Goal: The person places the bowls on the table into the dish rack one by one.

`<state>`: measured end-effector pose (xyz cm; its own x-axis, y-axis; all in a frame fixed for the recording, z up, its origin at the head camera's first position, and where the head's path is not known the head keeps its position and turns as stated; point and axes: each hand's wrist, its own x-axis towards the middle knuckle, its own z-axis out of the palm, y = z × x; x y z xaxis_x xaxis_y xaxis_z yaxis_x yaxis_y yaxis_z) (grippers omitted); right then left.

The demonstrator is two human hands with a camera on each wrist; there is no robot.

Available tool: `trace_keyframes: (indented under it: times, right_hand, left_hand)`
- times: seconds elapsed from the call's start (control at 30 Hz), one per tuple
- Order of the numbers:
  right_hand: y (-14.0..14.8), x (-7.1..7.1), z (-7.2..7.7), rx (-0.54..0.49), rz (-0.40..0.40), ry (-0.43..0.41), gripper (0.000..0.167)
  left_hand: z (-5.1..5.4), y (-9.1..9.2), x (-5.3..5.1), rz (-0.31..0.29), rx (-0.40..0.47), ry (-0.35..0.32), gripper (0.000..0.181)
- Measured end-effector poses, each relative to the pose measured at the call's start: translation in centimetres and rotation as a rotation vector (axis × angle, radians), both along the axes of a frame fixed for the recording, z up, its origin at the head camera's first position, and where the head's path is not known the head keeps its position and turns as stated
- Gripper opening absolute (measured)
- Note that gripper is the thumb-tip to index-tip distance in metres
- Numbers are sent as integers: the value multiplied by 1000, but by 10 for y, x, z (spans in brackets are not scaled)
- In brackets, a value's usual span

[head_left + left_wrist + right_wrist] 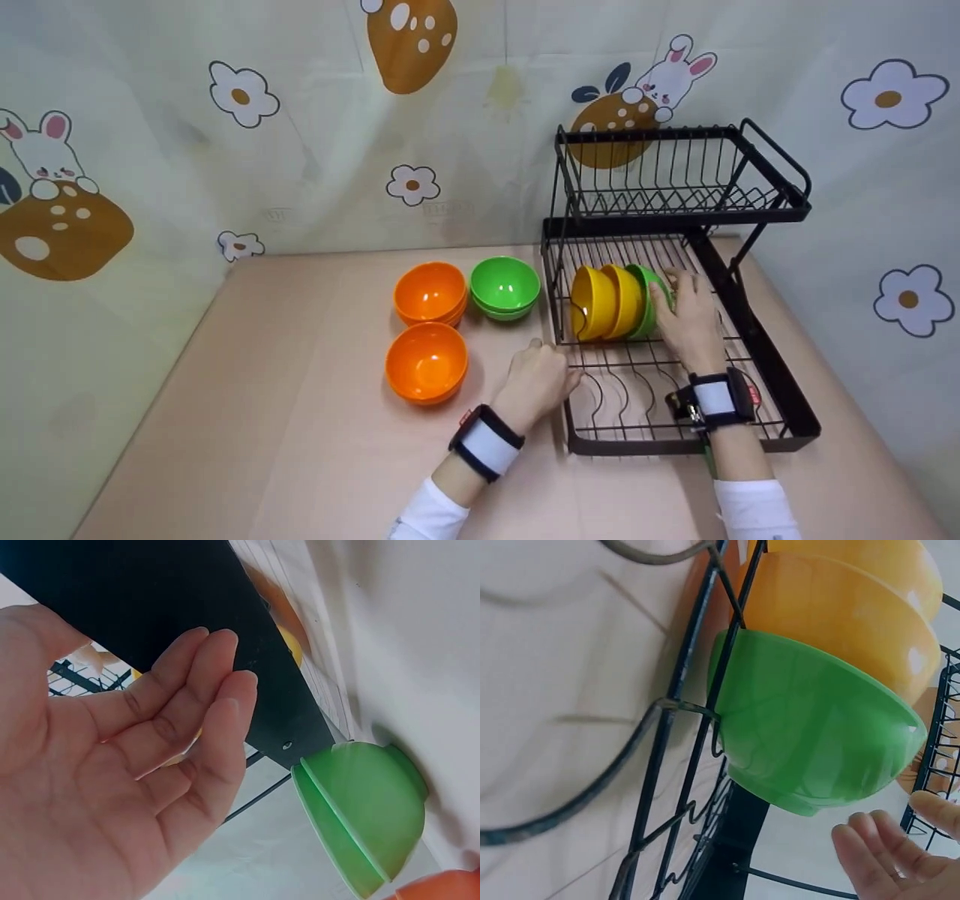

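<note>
My left hand (531, 381) is at the left side of a black two-tier dish rack (694, 446). In the left wrist view its curved fingers (217, 701) lie along the outside of the rack's side, with the thumb on the other side. My right hand (686, 319) is over the lower tier beside a green bowl (646, 300). The right wrist view shows its fingers (862, 851) apart from that green bowl (810, 727), holding nothing. Two yellow bowls (589, 304) stand on edge against the green one, nested in a row.
Left of the rack stand stacked green bowls (505, 285), stacked orange bowls (429, 292) and a further orange bowl (426, 364) in front, all upright on the table (300, 390). The rack's upper tier (682, 217) overhangs the back of the lower one. A patterned curtain (315, 180) hangs behind.
</note>
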<state>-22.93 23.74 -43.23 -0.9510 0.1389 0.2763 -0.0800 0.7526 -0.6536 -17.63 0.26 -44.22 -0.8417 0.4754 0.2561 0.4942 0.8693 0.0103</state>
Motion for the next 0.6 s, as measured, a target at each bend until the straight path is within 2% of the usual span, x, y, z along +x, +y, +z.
trace_keyframes:
  times: [0.17,0.23,0.4,0.5,0.6]
  right_hand:
    - [-2,2,0,-40,0,105,42]
    - [-3,2,-1,-47,6,124,40]
    - [-4,2,-2,-45,17,186,36]
    - [-4,2,-2,-43,21,206,33]
    - [-4,2,-2,-44,23,204,32]
  left_hand:
    - [-4,-2,-7,11,6,28,36]
    - [-6,-4,-12,34,-1,66,39]
    - [-12,-10,-26,98,70,170,43]
    - [-17,-15,-33,128,108,187,47]
    - [-21,-19,-39,159,94,171,51]
